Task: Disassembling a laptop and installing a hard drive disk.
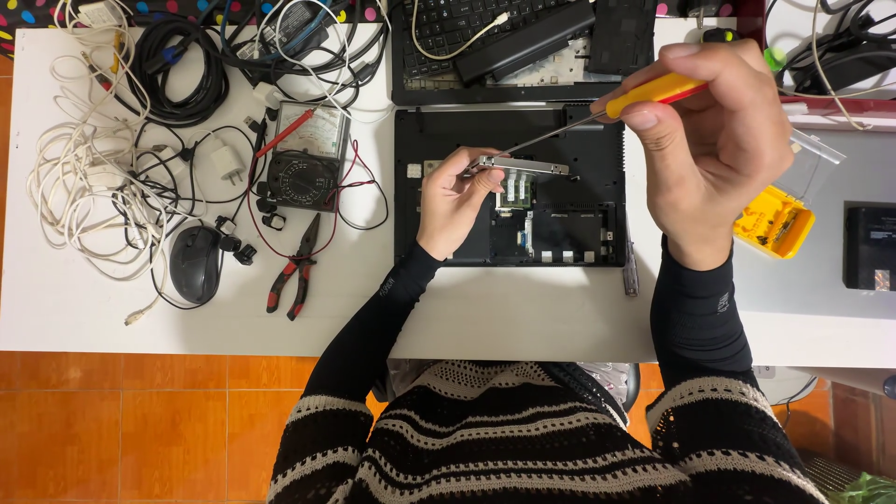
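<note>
Right hand [714,149] gripping yellow-handled screwdriver [597,114], perhaps metal bracket [519,166]

one head-worn view looks steeply down, close over the white table [523,317] and floor [140,420].

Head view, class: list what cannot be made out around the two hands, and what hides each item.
- Screwdriver tip: too small, against the metal bracket.
- Its handle end: hidden inside the right hand.
- Bracket's left end: covered by left hand fingers.
- Second laptop: cut off by top edge.
</note>
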